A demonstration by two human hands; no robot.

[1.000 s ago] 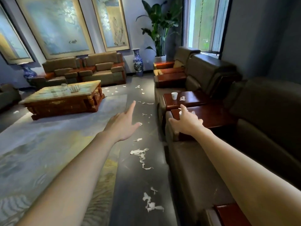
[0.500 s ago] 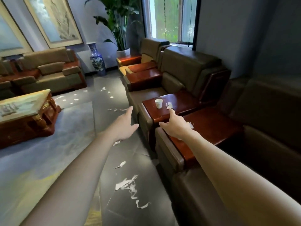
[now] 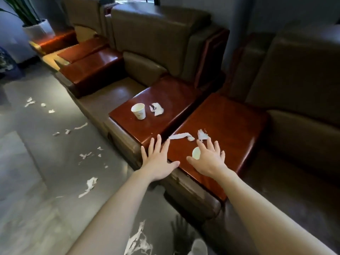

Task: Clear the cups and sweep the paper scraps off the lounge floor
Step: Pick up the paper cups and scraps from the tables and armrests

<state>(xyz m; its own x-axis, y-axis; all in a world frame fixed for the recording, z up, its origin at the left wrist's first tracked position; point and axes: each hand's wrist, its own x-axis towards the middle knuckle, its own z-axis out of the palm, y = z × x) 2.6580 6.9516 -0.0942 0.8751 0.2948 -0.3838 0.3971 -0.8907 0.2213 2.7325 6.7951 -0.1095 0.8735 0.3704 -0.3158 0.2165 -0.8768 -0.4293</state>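
Observation:
A white paper cup (image 3: pixel 138 111) stands upright on the far wooden armrest top (image 3: pixel 171 100), with a crumpled paper scrap (image 3: pixel 156 108) beside it. On the near wooden armrest top (image 3: pixel 230 126) lie more paper scraps (image 3: pixel 189 136) and a second white cup (image 3: pixel 196 152), mostly hidden under my right hand (image 3: pixel 208 159). That hand hovers over or touches this cup with fingers spread. My left hand (image 3: pixel 158 159) is spread flat at the gap between the two armrests and holds nothing. Torn paper scraps (image 3: pixel 89 184) litter the grey floor on the left.
Brown leather armchairs (image 3: pixel 160 35) line the right side, with further wooden armrests (image 3: pixel 92 65) behind. A white planter (image 3: pixel 38 30) and a blue vase (image 3: pixel 7 65) stand at the far left. More scraps (image 3: pixel 138 242) lie near my shoe (image 3: pixel 198 247).
I have moved closer and now look down on the armrests. Both hands came forward and down, the right one now over the near cup, the left beside it.

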